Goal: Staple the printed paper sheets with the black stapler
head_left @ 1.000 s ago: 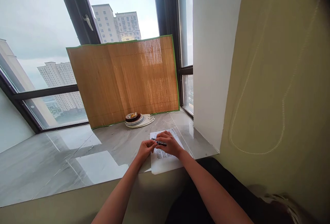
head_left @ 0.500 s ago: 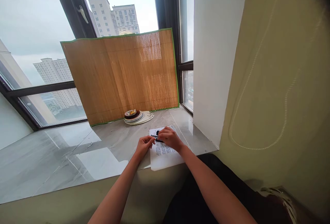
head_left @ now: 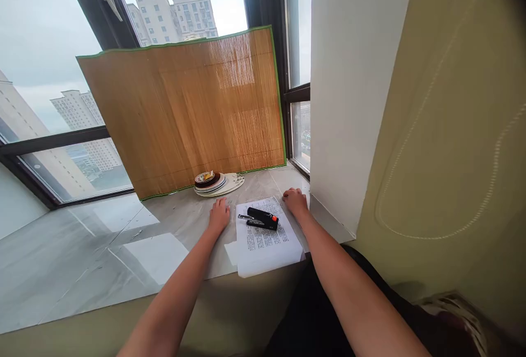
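Observation:
A black stapler with an orange-red spot lies on printed sheets of paper. Its silver metal part sticks out toward the left, apart from the black top. My left hand rests palm down on the stone sill, left of the paper, its fingers stretched out and holding nothing. On the other side of the sheets, my right hand lies on the sill near their upper right corner. Its fingers are loosely bent with nothing seen in them. Neither hand touches the stapler.
A stack of plates stands at the back of the marble sill. Behind it a bamboo mat with green edging leans against the window. A white wall bounds the sill on the right.
Both hands have let go of the stapler and moved apart, the left one leftward and the right one rightward. The stapler now lies on the paper in full view. The camera view has shifted slightly.

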Tool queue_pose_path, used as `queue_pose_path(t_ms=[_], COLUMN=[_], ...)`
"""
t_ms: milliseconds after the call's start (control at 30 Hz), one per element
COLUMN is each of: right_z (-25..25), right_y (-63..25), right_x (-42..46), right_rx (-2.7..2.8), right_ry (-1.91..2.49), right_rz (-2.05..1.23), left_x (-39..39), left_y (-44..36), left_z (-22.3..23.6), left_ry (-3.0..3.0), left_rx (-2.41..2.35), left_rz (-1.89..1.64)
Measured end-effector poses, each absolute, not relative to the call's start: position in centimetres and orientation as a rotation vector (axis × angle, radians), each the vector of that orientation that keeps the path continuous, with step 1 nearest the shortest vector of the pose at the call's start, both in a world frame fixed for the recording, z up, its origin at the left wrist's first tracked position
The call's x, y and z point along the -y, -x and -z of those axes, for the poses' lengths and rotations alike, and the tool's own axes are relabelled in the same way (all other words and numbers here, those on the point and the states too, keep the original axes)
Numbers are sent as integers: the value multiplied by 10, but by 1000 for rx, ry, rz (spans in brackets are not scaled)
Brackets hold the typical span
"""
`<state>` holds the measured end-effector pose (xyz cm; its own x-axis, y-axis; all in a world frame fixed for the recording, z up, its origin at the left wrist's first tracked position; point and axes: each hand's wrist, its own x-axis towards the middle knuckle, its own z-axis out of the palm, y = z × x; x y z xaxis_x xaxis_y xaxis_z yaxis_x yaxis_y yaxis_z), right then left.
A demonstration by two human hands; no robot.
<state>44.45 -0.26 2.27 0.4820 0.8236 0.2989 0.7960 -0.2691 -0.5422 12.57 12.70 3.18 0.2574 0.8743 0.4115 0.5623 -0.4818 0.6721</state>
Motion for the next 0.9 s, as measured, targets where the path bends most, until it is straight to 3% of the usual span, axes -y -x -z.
queue_pose_path(t_ms=[200, 567, 900], right_z=[-22, -43, -46], right_y=[-452, -441, -375], right_x=[-2, 46, 46], right_rx=[1357, 1166, 1305], right_ry=[2011, 1982, 1791], right_rz=[-118, -218, -127], left_x=[-137, -81, -87], left_y=[-134, -117, -119], left_z=[-22, -25, -21], left_ry=[-2287, -2274, -2360], left_rx=[-1251, -1176, -1206], left_rz=[-891, -1021, -998])
